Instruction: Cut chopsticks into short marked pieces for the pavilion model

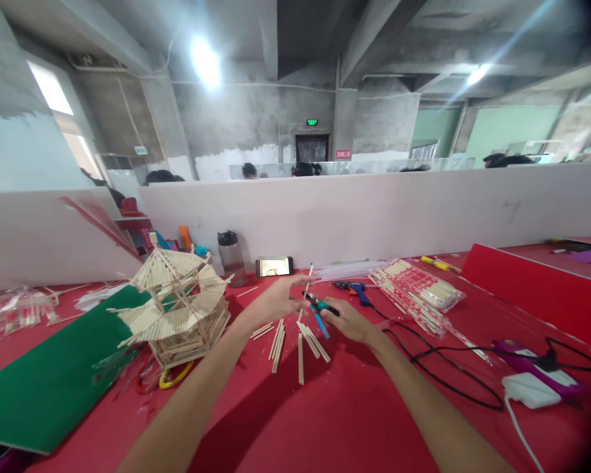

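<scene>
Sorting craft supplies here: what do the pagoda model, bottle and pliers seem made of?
Pagoda model: matte, probably bare wood or bamboo, from its pale, stick-like parts. Bottle: likely smooth plastic, being translucent grey, though possibly glass. Pliers: probably metal at the dark tip, with green plastic or rubber grips; finish too small to tell.

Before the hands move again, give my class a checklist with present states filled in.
1. Green-and-black pliers in the right hand: ok.
2. Left hand gripping the thin, pale wooden stick: cannot tell.
3. Its fingers well clear of the pliers' jaws: not ok, they look close.
4. Short pale wooden sticks gathered together: not ok, in several groups.
5. Pagoda-shaped wooden model apart from both hands: ok.
6. Blue glue gun switched off: cannot tell.
</scene>
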### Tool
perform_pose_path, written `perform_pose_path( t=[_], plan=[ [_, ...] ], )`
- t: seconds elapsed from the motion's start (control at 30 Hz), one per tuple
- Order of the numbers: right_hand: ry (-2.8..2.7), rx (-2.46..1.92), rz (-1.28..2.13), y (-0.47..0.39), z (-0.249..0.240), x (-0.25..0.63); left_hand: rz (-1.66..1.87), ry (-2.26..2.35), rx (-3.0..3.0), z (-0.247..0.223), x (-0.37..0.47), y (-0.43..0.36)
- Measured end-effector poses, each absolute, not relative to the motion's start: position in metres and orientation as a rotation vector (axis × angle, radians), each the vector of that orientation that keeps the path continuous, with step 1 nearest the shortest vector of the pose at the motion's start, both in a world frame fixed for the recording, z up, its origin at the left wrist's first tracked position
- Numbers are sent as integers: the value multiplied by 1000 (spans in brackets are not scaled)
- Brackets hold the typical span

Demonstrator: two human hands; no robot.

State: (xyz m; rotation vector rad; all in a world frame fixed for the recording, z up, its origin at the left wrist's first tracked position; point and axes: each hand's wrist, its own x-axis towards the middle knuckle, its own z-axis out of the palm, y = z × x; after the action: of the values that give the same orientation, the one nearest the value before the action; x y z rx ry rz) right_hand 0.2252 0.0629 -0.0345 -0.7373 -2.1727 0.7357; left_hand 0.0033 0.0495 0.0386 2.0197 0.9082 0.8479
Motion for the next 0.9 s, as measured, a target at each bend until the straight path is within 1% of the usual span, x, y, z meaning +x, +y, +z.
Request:
perform_pose_path(
  t=[0.27, 0.4, 0.77, 0.9],
  plan=[
    [-2268, -934, 498, 53, -31, 218, 713, 857, 2059, 26, -11, 62],
    [-2283, -1001, 496, 52, -32, 215, 677, 851, 2041, 21, -16, 66],
    [-2214, -1001, 438, 57, -41, 210, 731, 788, 2131, 23, -16, 62],
    [-2212, -1016, 417, 57, -46, 210, 698, 785, 2142, 22, -13, 61]
  ],
)
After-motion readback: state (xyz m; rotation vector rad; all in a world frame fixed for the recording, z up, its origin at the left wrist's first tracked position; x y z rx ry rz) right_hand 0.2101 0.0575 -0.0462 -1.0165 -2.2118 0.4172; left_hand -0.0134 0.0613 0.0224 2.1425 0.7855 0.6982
